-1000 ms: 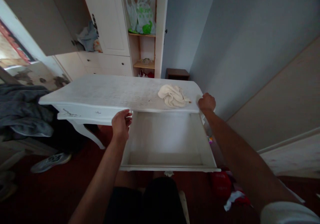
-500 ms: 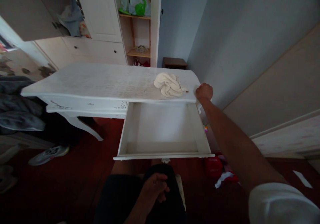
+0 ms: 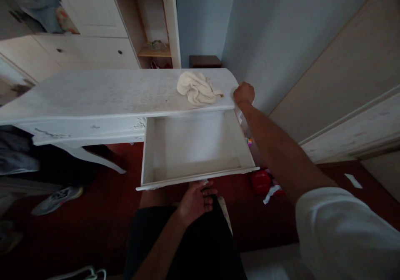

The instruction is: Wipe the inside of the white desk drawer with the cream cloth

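Note:
A white desk [image 3: 93,92] stands in front of me with its right drawer [image 3: 193,146] pulled far out and bare inside. My right hand [image 3: 244,93] is closed over the desk top's right front corner. A crumpled cream cloth [image 3: 197,89] lies on the top just left of that hand. My left hand [image 3: 196,200] is below the drawer's front edge, fingers curled up at the small knob under the drawer front [image 3: 204,182]. Whether it grips the knob I cannot tell.
A white wardrobe [image 3: 90,9] with open shelves stands behind the desk. A small dark stool [image 3: 204,60] sits in the corner. A grey shoe [image 3: 56,198] and red items [image 3: 261,182] lie on the dark red floor. Grey cloth [image 3: 15,159] is piled at left.
My left hand left the desk's front edge, dropped to my lap, and has now risen to the underside of the drawer front. My view has tilted down. My right hand kept its hold.

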`<state>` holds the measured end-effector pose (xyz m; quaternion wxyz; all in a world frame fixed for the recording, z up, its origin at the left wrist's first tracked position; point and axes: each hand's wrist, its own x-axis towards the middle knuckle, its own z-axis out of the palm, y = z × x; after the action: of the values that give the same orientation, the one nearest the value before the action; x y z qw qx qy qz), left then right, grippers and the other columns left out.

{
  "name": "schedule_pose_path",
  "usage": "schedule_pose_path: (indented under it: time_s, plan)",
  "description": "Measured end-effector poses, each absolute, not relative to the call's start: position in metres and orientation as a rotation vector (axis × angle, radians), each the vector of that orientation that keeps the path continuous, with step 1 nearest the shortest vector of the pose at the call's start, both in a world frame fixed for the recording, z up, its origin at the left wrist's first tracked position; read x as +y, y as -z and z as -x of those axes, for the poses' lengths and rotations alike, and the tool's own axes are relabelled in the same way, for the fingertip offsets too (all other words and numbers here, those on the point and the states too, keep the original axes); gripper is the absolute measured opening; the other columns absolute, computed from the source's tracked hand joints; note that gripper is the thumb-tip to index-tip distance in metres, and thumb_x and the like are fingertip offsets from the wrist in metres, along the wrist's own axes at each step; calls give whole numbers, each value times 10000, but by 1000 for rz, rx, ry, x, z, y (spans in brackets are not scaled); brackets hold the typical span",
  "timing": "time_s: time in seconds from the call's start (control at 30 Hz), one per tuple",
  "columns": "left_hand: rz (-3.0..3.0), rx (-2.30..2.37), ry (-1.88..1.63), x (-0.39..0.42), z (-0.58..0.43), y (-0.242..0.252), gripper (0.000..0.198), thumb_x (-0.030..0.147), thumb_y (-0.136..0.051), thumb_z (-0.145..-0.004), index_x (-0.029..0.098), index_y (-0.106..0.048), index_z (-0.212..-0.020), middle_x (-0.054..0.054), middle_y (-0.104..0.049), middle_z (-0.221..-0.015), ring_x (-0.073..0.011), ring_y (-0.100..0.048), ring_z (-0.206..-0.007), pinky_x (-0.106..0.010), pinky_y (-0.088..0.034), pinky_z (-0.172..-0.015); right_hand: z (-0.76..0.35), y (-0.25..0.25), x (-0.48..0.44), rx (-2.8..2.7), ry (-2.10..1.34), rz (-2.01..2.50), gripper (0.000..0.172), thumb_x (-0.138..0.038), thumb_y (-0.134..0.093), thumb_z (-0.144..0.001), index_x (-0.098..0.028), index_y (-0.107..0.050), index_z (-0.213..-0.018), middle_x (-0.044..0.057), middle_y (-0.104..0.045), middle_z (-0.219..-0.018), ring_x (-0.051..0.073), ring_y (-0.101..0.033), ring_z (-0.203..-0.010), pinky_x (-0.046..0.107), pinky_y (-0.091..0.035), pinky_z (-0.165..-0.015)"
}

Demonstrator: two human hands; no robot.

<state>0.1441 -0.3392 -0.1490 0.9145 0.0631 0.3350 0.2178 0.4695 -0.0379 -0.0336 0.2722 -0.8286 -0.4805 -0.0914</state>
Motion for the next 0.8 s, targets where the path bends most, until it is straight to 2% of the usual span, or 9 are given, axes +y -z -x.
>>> schedule_pose_path:
  time_s: [0.3, 0.5, 0.7, 0.8]
  plan:
    - [-199, 713, -518, -340, -150, 144, 331, 378, -686, -854, 133, -716, -1075, -73, -714, -863, -115, -550, -552, -262, -417, -525, -454, 12, -58, -1350, 160, 2326, 320, -34, -335, -1034, 120, -531, -1235, 319, -597, -1291, 233, -546, -1265, 355, -395, -1031]
    - [-293, 751, -526, -336, -149, 143, 398, 428, -751, -799, 137, -692, -1064, -54, -716, -840, -100, -548, -536, -241, -427, -502, -452, 10, -60, -1377, 146, 2346, 354, -39, -275, -1049, 120, -509, -1262, 325, -575, -1327, 228, -529, -1293, 351, -382, -1032]
    - [-689, 915, -509, -331, -149, 149, 510, 600, -764, -787, 147, -666, -999, -98, -770, -905, -84, -588, -560, -206, -442, -538, -451, 9, -63, -1359, 136, 2335, 348, -45, -331, -1046, 92, -537, -1291, 326, -587, -1338, 231, -543, -1280, 360, -387, -1042]
    - [-710, 933, -510, -331, -150, 150, 543, 645, -752, -769, 147, -666, -964, -91, -769, -858, -86, -586, -554, -207, -432, -535, -453, 11, -60, -1336, 147, 2336, 355, -51, -346, -1035, 64, -566, -1289, 305, -609, -1331, 231, -561, -1246, 379, -409, -1031]
